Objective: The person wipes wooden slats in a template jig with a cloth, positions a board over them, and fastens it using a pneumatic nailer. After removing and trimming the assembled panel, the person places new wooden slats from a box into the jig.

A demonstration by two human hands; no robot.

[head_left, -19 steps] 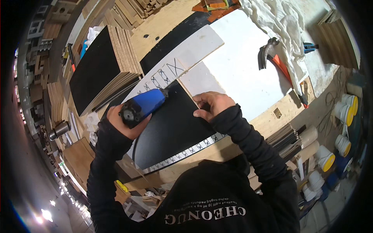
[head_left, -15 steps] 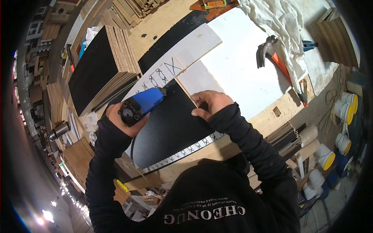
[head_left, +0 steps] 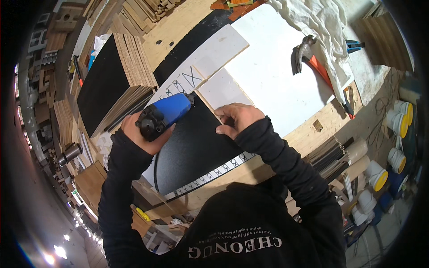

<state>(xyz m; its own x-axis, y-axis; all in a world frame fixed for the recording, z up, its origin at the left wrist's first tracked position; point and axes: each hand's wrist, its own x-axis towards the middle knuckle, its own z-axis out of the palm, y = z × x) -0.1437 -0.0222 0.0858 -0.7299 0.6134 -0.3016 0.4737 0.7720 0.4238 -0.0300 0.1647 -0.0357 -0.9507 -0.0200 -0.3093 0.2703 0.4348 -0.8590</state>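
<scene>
A person is working at a wooden workbench (head_left: 313, 134) and looking down at both hands. The left hand (head_left: 138, 131) is wrapping tight around a blue power tool (head_left: 165, 114). The tool is pointing up and to the right, and its tip is sitting right at the top corner of a black board (head_left: 192, 152). The black board is lying flat in the middle of the bench, and its near edge is hanging close to the person's body. The right hand (head_left: 237, 118) is lying on the black board's top edge, just beside a white board (head_left: 268, 76). Its fingers are curling down and pressing, but it may be pinching the edge; that part is hard to see.

The two hands are close together, with only a small gap of black board between them. Both arms in dark sleeves are bending in from below.

To the left, a stack of boards (head_left: 116, 85) is standing near the tool, so there is little room on that side. To the right, the white board is giving a wide flat space. A hammer (head_left: 308, 58) is lying far off on it, beside a white cloth (head_left: 321, 22). Some white and yellow tubs (head_left: 393, 138) are sitting past the bench's right edge.
</scene>
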